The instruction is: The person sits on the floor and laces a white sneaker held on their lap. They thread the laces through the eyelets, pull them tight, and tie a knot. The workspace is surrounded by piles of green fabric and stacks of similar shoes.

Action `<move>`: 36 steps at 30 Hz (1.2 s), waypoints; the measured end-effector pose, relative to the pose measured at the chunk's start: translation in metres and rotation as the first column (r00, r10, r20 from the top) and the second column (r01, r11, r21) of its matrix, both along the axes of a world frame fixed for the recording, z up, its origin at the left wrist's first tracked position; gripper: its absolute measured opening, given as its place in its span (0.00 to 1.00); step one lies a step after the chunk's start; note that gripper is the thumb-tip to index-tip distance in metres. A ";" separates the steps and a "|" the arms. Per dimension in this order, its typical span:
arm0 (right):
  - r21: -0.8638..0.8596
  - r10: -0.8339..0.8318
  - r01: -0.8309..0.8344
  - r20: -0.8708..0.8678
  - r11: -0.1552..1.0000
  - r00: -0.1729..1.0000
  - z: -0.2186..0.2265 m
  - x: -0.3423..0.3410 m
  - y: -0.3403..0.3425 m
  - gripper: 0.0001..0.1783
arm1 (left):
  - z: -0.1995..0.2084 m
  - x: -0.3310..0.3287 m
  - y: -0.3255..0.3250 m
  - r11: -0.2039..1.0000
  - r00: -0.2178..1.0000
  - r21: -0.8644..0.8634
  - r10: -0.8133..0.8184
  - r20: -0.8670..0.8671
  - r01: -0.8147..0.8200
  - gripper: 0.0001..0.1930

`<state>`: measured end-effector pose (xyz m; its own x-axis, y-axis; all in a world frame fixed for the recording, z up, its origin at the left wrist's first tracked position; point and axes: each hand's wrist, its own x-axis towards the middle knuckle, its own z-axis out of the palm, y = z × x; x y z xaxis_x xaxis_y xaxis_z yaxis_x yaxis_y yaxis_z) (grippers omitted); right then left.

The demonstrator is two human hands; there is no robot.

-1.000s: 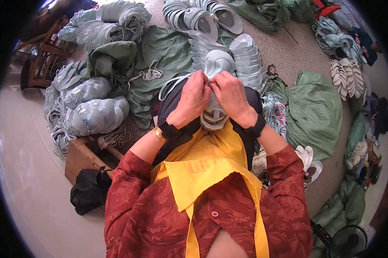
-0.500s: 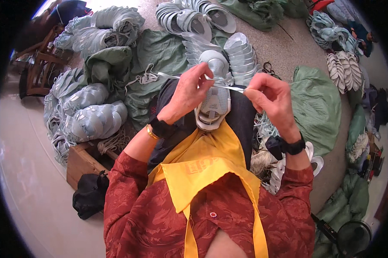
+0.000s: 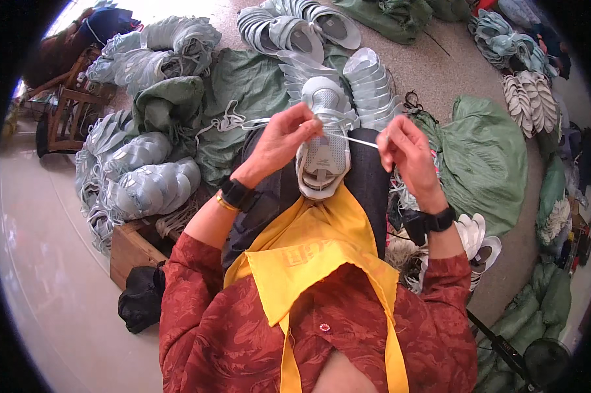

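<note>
A pale grey shoe [image 3: 323,141] is propped on the lap, centre. A white lace [image 3: 354,138] is pinched by the fingers of the left hand [image 3: 284,136] and the right hand [image 3: 405,149]. If gripped loosely, the lace could slip out. No surface is seen; shoe uppers [image 3: 145,187] and green sacks [image 3: 488,160] crowd the floor [image 3: 40,262].

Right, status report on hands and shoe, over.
Left hand steadies pale shoe on lap. Right hand pinches white lace taut. Nothing obstructing.

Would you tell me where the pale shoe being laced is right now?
In the head view the pale shoe rests centrally on the person's lap, between the left hand and right hand, which stretch its white lace taut.
</note>
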<state>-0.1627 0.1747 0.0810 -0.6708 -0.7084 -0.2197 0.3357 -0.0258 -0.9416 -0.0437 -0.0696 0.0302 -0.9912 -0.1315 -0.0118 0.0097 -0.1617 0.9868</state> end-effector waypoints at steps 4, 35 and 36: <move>0.241 -0.153 0.146 0.012 0.960 0.988 -0.054 -0.029 0.085 0.10 | 0.010 0.041 -0.038 0.991 0.986 -0.084 0.113 0.119 -0.104 0.14; 0.478 0.228 -0.017 -0.388 0.878 0.893 -0.041 0.006 -0.019 0.09 | -0.023 -0.004 -0.009 0.892 0.996 -0.447 0.088 0.017 -0.071 0.04; 0.489 0.236 -0.001 -0.420 0.872 0.876 -0.042 0.005 -0.021 0.08 | -0.021 -0.005 -0.009 0.890 0.996 -0.454 0.076 0.035 -0.052 0.05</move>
<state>-0.1577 0.1542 0.0392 -0.6933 -0.6821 -0.2327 -0.1592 0.4599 -0.8736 -0.0486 -0.0783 0.0092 -0.9801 -0.1979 0.0147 -0.0465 0.3011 0.9525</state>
